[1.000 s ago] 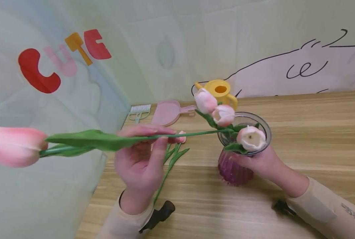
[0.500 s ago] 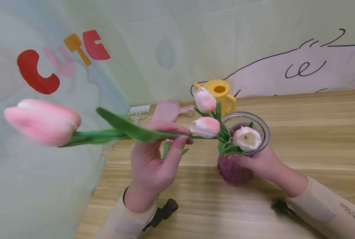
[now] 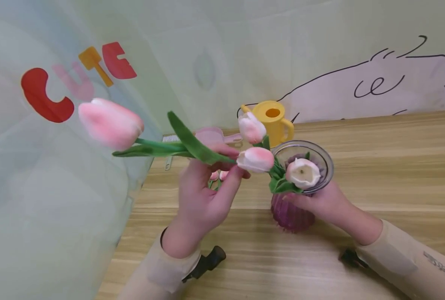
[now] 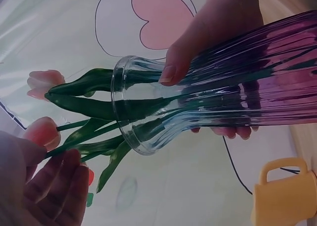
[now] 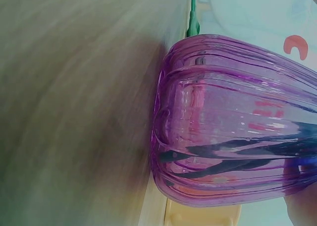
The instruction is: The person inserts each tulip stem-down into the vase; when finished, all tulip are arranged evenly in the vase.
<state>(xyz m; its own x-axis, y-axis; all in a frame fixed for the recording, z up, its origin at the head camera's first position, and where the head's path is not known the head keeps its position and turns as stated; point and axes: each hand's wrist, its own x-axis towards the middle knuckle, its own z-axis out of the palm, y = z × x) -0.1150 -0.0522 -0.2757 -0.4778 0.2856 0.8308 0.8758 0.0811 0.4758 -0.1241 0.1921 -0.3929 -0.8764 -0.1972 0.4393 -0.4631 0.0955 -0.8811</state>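
Inserting a tulip [image 3: 111,124] seems underway, left hand [image 3: 207,196] pinching its stem [image 3: 160,145], right hand [image 3: 329,204] gripping the vase [image 3: 292,214], with lowering probably next.

Tulips [image 3: 302,173] in vase [image 3: 293,214], watering can [image 3: 274,121] behind, dustpan [image 3: 210,135] to its left.

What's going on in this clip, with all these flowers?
A person is arranging tulips, it seems. The left hand pinches the stem of a pink tulip, its bloom pointing away from the vase. The right hand grips the purple-tinted vase below its rim. Three other tulips show at the mouth, their leaves spilling over the rim. Behind are a yellow watering can and a pink dustpan, partly hidden.
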